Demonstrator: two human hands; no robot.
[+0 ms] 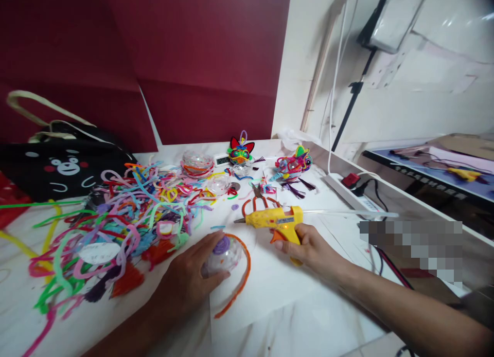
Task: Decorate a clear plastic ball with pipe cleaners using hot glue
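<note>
My left hand (196, 272) is closed around a clear plastic ball (227, 262) resting low over the white paper. A purple coil (221, 245) sits on top of the ball. From beside it an orange pipe cleaner (244, 280) curves round to the right and down toward me. In my right hand (309, 246) is a yellow glue gun (274, 220), gripped by its handle, its nozzle pointing left above the ball. A clear glue stick (347, 212) juts from its back end. Orange-handled pliers (259, 196) lie just behind the gun.
A tangled heap of colourful pipe cleaners (142, 208) spreads across the left, before a black bag (65, 166). At the back stand stacked clear shells (197, 164) and two decorated figures (240, 151). A white power strip (355, 197) lies along the right ledge.
</note>
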